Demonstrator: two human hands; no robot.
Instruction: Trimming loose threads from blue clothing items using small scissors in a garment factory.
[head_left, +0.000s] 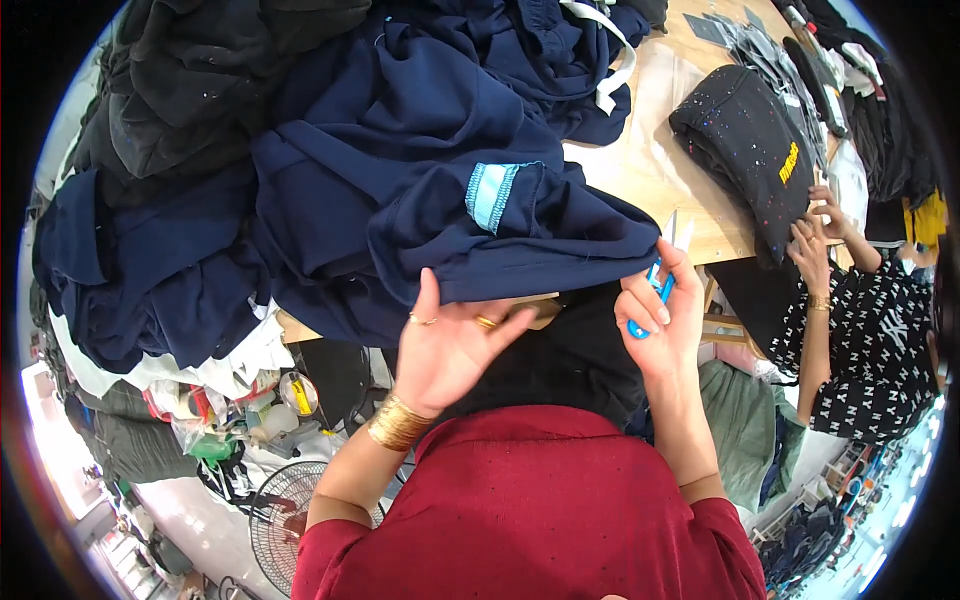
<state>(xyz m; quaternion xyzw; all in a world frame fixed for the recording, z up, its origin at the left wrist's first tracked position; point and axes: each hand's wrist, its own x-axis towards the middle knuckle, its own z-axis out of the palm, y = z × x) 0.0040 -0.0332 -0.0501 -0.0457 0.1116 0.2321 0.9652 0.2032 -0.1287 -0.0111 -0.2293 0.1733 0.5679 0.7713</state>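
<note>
A navy blue garment (400, 190) lies spread in front of me, its hem edge running toward my right. Sewn on it is a light blue patch (490, 197) with visible stitching. My left hand (440, 350) is at the near edge of the cloth, palm turned up and fingers apart, some of them partly hidden by the fabric. My right hand (660, 310) is closed around small scissors with blue handles (640, 328), their blades pointing up and away. Its fingertips also touch the right end of the folded navy edge.
Dark grey garments (200, 90) are heaped at the far left. On the wooden table (640, 150), a folded black garment (740, 130) lies to the right, under the hands of a co-worker (815, 240). A standing fan (285, 515) is at the lower left.
</note>
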